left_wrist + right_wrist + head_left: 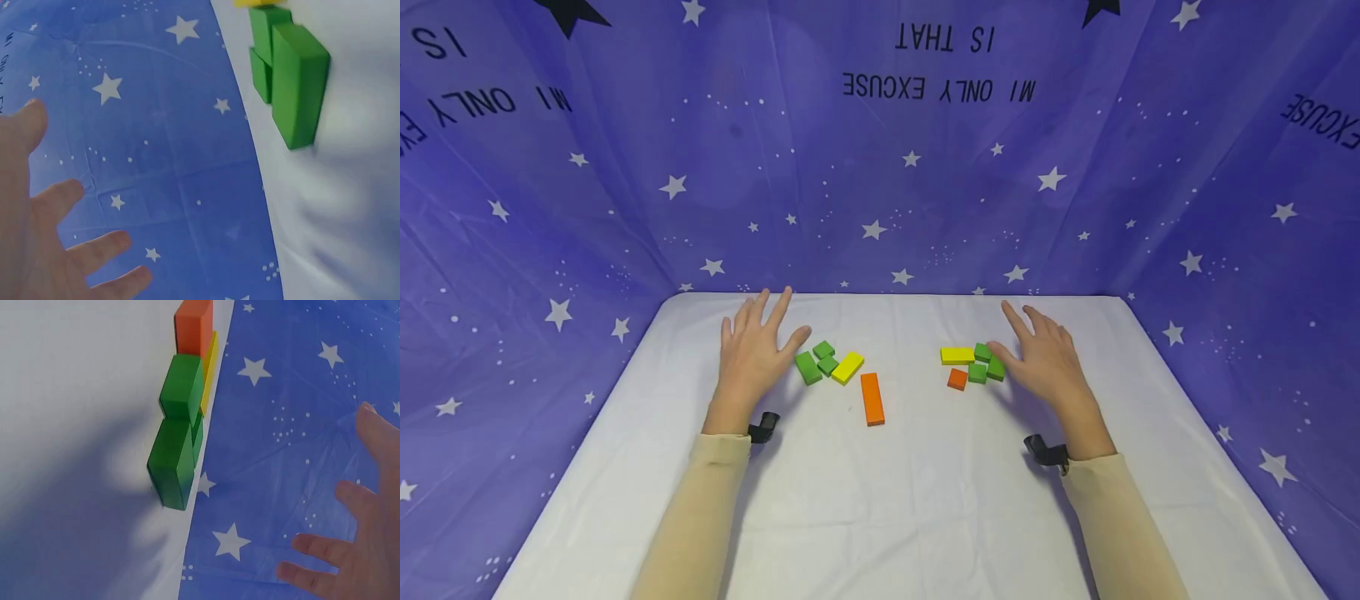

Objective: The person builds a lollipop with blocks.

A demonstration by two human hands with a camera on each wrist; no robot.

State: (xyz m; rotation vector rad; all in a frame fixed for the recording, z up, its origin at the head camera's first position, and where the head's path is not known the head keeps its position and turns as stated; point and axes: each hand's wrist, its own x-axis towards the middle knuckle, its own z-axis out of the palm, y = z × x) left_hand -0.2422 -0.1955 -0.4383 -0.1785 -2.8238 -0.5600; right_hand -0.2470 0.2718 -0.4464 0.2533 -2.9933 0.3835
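Observation:
My left hand [751, 357] is held with fingers spread, holding nothing, just left of a group of blocks. That group has a longer green block [808, 367], two small green blocks [823, 349] and a yellow block [847, 367]. An orange block [872, 399] lies apart, nearer the middle. On the other side, my right hand [1043, 363] is also spread and holds nothing, its thumb overlapping a green block [996, 368] in the head view. Beside that block are two small green blocks [977, 372], a yellow block [957, 356] and a small orange-red block [957, 379]. Both wrist views show bare, extended fingers.
A white cloth [895, 500] covers the table. Purple-blue curtains [880, 183] with stars and lettering stand behind and along both sides. A black wrist-camera mount [764, 427] juts from the left wrist, another black mount [1045, 451] from the right.

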